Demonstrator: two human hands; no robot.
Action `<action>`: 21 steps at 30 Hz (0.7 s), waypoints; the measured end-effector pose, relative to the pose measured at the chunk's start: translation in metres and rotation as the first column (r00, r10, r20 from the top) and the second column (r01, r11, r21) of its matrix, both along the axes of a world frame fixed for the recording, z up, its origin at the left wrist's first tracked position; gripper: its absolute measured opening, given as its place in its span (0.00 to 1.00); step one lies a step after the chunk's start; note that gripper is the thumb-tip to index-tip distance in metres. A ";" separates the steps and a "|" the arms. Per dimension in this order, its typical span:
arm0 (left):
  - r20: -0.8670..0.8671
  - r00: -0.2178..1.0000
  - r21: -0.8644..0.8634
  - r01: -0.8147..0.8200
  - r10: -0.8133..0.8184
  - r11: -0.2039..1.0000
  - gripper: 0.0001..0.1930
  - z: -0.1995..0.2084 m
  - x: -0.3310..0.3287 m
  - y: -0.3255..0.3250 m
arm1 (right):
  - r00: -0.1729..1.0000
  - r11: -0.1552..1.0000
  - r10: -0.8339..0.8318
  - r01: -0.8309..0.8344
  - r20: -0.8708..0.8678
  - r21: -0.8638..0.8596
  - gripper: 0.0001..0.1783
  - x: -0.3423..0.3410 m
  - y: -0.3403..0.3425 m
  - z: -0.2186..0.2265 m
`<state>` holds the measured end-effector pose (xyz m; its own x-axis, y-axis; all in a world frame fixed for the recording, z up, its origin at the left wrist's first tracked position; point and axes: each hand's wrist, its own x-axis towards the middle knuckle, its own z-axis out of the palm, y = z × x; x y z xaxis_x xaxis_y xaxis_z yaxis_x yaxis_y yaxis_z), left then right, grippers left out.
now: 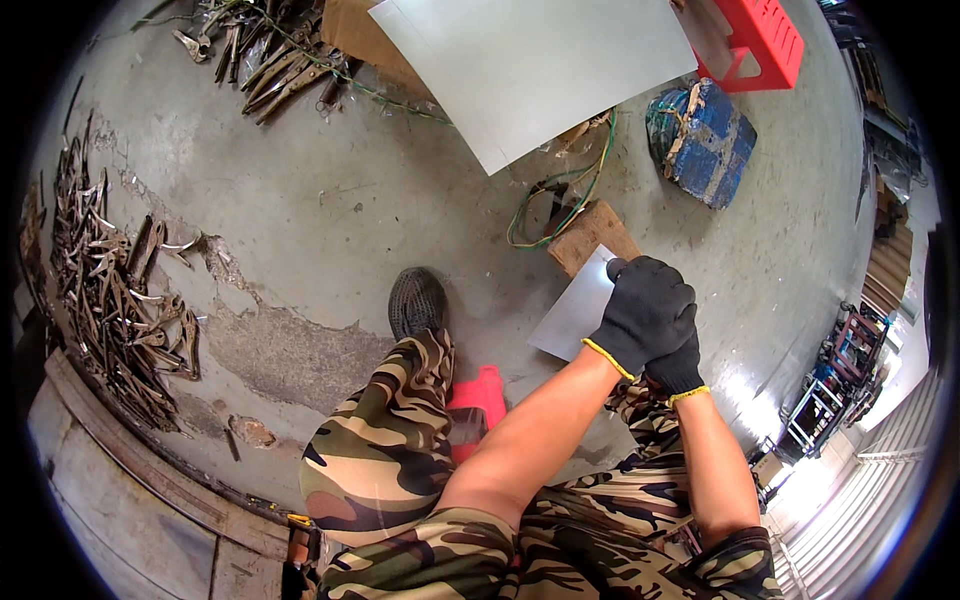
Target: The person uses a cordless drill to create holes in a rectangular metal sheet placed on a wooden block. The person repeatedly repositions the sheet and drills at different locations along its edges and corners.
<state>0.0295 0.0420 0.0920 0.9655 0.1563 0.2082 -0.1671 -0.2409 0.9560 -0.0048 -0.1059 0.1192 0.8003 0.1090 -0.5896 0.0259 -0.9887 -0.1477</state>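
Observation:
My left hand (643,312), in a black glove with a yellow cuff, is closed over the right end of a small grey metal sheet (572,312). Its thumb lies near the sheet's upper corner. Tucked close behind and below it is my right hand (679,366), gloved the same way. The left hand covers its fingers, so I cannot see what they hold. A brown wooden block (597,236) lies on the floor just beyond the small sheet. Farther off, a large pale metal sheet (545,75) rests over brown cardboard (368,40).
Long piles of rusty metal pliers-like parts (125,300) line the left, with another pile (275,65) at the far left. A blue taped bundle (708,143) and a red plastic stool (765,45) stand far right. Green wire (607,160) loops near the block. Something red (487,395) sits between my legs.

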 end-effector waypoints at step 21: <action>0.014 1.000 -0.002 0.004 -0.004 1.000 0.06 -0.003 -0.003 -0.002 | 0.996 0.989 -0.076 0.071 0.039 0.127 0.27 -0.009 -0.006 -0.009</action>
